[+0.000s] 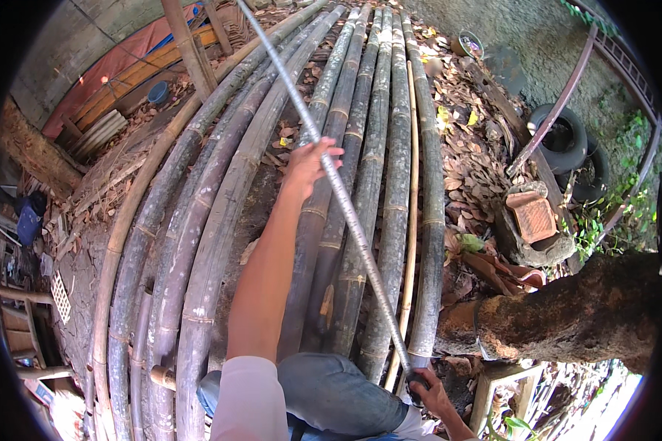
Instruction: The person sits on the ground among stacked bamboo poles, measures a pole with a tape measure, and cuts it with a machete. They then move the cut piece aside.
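A long silvery measuring tape (360, 239) slants across the bamboo poles (374, 158), from the far left down to the near right. My left arm reaches forward, and my left hand (307, 165) closes around the tape partway along it. Close to my knee, my right hand (435, 397) grips the dark case (417, 384) of the tape measure, where the tape's near end comes out. The case lies near the near end of a right-hand bamboo pole. The tape's far end runs out of view at the top.
Dry leaves (467, 180) cover the ground beside the poles. On the right are old tires (566, 147), a clay-coloured block (532, 217) on a stone and a thick tree trunk (566, 312). Wooden posts (186, 48) and a blue bucket (158, 92) stand at the far left.
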Demonstrator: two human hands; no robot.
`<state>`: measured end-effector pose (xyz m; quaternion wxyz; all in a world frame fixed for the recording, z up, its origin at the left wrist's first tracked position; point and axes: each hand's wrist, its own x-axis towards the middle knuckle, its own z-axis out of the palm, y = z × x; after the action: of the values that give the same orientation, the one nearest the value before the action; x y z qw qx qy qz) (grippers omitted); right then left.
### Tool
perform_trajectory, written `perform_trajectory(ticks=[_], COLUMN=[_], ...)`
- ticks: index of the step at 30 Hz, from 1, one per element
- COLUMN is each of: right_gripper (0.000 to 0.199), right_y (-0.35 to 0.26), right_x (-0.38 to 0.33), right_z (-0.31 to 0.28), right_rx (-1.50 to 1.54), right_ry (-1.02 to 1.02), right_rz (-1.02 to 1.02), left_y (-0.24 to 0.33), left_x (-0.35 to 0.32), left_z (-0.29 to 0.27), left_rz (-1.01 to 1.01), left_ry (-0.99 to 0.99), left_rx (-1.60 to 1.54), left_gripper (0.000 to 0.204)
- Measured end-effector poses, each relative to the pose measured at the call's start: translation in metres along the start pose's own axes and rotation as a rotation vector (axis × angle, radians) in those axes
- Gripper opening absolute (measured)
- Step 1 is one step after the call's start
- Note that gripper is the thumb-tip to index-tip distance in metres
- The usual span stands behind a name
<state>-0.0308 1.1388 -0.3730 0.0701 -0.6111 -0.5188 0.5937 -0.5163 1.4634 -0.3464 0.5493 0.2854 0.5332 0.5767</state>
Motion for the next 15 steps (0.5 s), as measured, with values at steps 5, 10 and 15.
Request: perform_trajectory(ticks=[5, 10, 15], right_gripper=[0.031, 0.026, 0.022], right_y=[-0.055, -0.120, -0.206], right_x=[0.066, 0.179, 0.263], right_z=[0.025, 0.054, 0.064], right_rx=[0.139, 0.372, 0.475], right_ry=[0.103, 0.175, 0.221], right_rz=[-0.107, -0.225, -0.372], left_y=[0.019, -0.023, -0.088], left_x=[-0.042, -0.076, -0.119], left_z=[0.030, -0.033, -0.186], left_rz=[-0.029, 0.164, -0.184], left_ry=[-0.309, 0.063, 0.777], left_rx=[0.117, 0.510, 1.664], left_gripper=[0.072, 0.086, 0.116])
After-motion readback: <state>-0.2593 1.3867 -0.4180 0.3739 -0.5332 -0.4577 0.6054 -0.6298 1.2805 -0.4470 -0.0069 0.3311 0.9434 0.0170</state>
